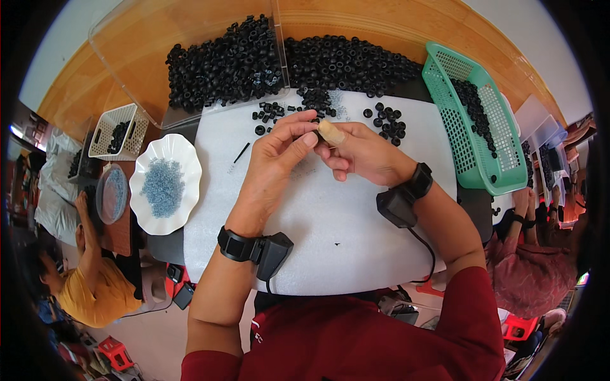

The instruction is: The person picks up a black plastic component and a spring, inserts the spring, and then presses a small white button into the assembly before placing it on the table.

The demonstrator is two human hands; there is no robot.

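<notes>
Above the white foam sheet (305,247), my left hand (276,152) and my right hand (372,152) meet fingertip to fingertip. Both are closed in a pinch. Something small and dark seems to sit between them, mostly hidden by the fingers. A tan cover (331,132) wraps my right thumb. Just beyond my fingers lies a cluster of small black ring-like parts (314,98), with more loose black parts (389,124) to its right. A thin black stick (241,153) rests on the foam left of my left hand.
Large heaps of black parts (349,60) fill the far side beside a clear plastic bin (281,44). At right stands a green basket (467,155); at left, a scalloped white dish (190,190) of small blue-grey pieces and a cream basket (136,136). Other people sit on both sides.
</notes>
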